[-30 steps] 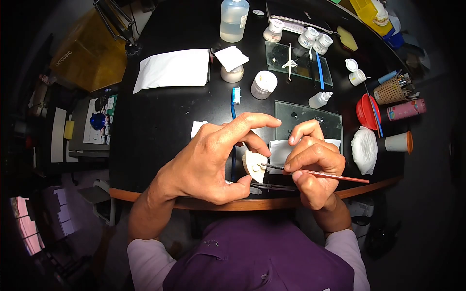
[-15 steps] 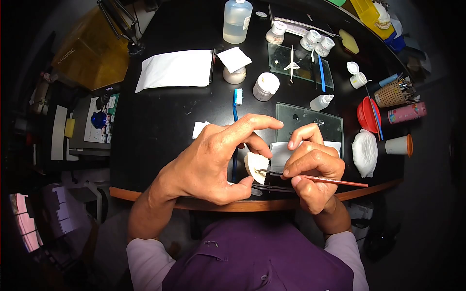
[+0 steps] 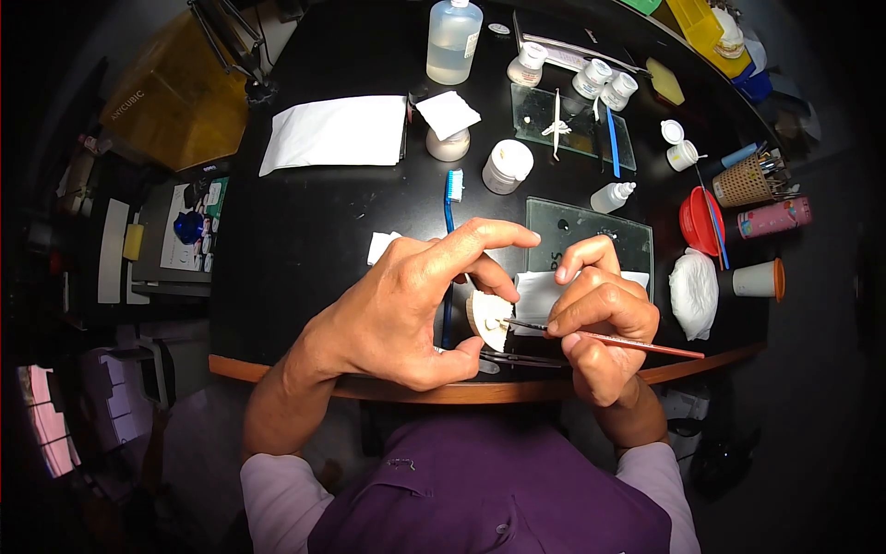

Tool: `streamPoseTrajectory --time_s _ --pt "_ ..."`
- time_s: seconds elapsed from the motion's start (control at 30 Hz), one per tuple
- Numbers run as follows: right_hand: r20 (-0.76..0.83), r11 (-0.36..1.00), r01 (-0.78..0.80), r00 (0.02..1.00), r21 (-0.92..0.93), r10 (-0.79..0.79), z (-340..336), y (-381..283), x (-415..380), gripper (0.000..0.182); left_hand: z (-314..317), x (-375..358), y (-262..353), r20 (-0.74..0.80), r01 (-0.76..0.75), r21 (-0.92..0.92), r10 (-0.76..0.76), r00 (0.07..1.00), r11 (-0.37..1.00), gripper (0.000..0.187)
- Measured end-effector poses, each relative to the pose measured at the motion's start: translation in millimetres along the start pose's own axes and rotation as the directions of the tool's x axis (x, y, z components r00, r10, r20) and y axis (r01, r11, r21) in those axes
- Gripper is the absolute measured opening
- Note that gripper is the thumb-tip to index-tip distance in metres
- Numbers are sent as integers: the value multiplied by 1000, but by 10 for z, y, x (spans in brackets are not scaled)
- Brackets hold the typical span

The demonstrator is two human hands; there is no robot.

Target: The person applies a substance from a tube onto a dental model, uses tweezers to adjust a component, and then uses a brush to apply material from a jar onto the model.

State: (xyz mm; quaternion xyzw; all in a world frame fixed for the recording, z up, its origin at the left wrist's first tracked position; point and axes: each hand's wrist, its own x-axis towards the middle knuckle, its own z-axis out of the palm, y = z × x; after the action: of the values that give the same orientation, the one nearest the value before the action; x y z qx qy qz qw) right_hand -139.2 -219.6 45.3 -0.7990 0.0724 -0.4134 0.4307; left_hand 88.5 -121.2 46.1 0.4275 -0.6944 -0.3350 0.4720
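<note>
A small cream plaster dental model [image 3: 484, 323] is held in my left hand [image 3: 392, 300], between the thumb below and bent fingers above, with the index finger stretched out over it. My right hand [image 3: 604, 314] pinches a thin reddish-brown brush [image 3: 646, 345] like a pen. The dark front end of the brush points left, its tip right at the model's face. Below the hands, near the table's front edge, lies a dark slender metal tool [image 3: 526, 360]. A blue toothbrush [image 3: 453, 189] lies behind my left hand, which partly hides it.
Behind my right hand are white paper [image 3: 544, 291] and a glass slab [image 3: 591, 231]. Farther back stand a white jar [image 3: 508, 171], a liquid bottle [image 3: 452, 46], a dropper bottle [image 3: 611, 197] and another glass slab [image 3: 581, 143]. A red bowl [image 3: 699, 222] and white cloth [image 3: 692, 291] sit at right.
The brush and my right hand have shifted slightly right, drawing the tip toward the model's right edge. My left hand keeps the model in nearly the same place.
</note>
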Motion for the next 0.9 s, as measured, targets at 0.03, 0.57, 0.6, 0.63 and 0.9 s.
streamPoseTrajectory --time_s 0.03,0.57,0.6,0.63,0.9 --pt "-6 1000 -1 1000 2 1 2 -3 1 12 1 -2 -2 -4 -12 0 12 1000 1000 83" --pt "-165 999 0 986 -34 -5 4 90 -141 18 -297 -1149 -227 -734 467 348 -74 675 813 72" --pt "-181 1000 16 983 -27 -21 -7 131 -161 18 -283 -1206 -275 -770 519 340 -84 632 785 72" --pt "-198 999 12 980 -36 -19 -23 165 -190 18 -270 -1256 -340 -776 526 342 -81 625 779 71" --pt "-388 989 -104 920 -109 54 -283 176 -710 17 -384 -1622 -86 -858 486 298 8 513 822 75"
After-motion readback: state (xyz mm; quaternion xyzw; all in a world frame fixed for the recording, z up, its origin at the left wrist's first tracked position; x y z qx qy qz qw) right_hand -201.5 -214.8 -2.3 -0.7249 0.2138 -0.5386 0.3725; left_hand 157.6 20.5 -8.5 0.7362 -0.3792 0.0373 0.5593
